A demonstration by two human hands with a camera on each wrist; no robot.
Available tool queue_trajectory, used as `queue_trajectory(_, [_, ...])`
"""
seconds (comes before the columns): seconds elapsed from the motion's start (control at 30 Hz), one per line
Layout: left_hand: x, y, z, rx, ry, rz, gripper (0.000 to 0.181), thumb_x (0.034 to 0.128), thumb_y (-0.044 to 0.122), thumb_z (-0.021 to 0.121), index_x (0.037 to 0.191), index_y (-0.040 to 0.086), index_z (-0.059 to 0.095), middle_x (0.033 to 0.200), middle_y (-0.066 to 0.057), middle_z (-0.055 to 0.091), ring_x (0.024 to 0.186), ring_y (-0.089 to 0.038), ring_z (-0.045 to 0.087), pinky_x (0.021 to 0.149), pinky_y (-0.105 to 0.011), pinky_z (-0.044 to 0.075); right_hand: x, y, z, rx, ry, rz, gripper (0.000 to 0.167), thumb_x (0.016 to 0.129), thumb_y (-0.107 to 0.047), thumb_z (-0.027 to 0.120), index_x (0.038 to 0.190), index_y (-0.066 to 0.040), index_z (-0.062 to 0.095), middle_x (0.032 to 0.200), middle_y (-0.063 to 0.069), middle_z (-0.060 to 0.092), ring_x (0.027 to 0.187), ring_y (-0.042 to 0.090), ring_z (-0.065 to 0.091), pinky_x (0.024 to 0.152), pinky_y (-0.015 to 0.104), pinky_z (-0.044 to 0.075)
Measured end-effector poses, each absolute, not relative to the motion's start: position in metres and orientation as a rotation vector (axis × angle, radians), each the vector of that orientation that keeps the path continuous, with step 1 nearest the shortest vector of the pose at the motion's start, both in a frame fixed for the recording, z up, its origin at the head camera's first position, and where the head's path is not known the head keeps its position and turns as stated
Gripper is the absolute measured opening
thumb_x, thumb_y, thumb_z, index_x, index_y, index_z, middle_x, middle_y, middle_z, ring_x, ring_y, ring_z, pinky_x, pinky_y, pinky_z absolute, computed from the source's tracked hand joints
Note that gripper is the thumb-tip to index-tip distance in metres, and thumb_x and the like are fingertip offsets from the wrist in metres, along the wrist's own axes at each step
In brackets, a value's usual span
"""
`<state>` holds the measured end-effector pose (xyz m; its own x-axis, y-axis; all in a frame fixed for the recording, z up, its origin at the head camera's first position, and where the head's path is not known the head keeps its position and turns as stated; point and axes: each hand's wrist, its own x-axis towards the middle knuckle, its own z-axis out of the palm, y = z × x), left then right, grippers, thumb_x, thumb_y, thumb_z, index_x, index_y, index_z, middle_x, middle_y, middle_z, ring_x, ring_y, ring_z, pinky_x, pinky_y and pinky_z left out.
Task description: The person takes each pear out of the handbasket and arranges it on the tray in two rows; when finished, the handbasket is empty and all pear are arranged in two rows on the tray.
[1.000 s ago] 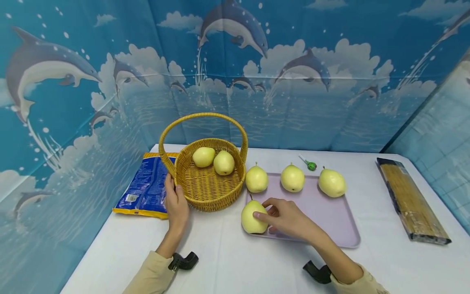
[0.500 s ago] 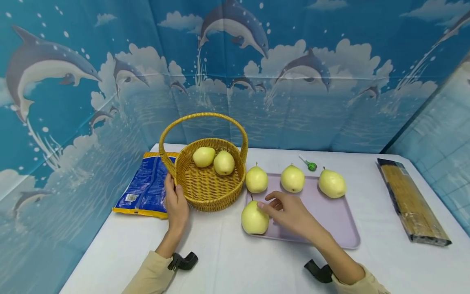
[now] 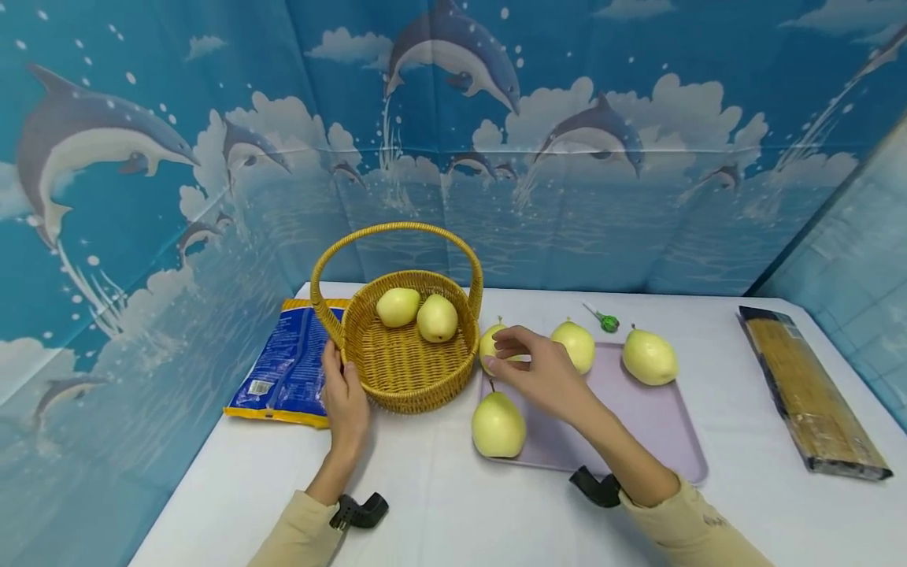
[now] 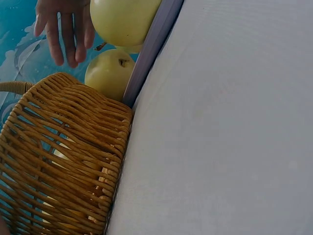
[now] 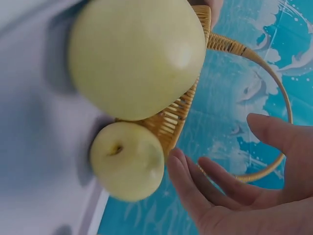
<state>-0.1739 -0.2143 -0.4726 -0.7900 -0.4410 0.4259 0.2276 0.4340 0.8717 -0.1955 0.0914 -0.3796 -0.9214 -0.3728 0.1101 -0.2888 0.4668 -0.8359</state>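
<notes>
My left hand [image 3: 347, 405] rests against the left side of a woven wicker basket [image 3: 400, 382] with a tall hoop handle; most of its fingertips are hidden. Inside the basket lie two yellow-green pears, a left pear [image 3: 397, 307] and a right pear [image 3: 437, 318]. Over a lilac tray [image 3: 627, 425], my right hand [image 3: 546, 374] hovers with thumb and fingers apart, holding nothing. It partly covers the back-left pear [image 3: 487, 349]. On the tray's front-left corner a pear [image 3: 499, 425] stands upright. A middle pear [image 3: 575, 345] and a back-right pear [image 3: 649, 357] sit along the far edge.
A blue and yellow packet [image 3: 283, 366] lies left of the basket. Behind the tray is a green-headed lollipop [image 3: 607, 321]. A long flat pack of brown sticks [image 3: 815, 390] lies at the right. A dolphin-print curtain [image 3: 453, 213] stands behind the white table.
My right hand has left the front-left pear and moved up and away, over the back-left pear. The left hand and basket hold their place; the view has shifted slightly.
</notes>
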Motion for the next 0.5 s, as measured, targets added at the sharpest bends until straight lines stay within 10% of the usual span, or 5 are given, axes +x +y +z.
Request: queue_trajectory(0.5, [-0.173, -0.215, -0.472, 0.183, -2.078, -1.396, 0.054, 0.1131, 0.009, 0.035, 0.166, 0.009, 0.027, 0.169, -0.013, 0.037, 0.155, -0.027, 0.037, 0.126, -0.048, 0.034, -0.239, 0.032, -0.361, -0.714, 2.582, -1.330, 0.071, 0.096, -0.031, 0.078, 0.155, -0.005, 0.048, 0.151, 0.020, 0.058, 0.138, 0.037, 0.057, 0.111, 0.052, 0.051])
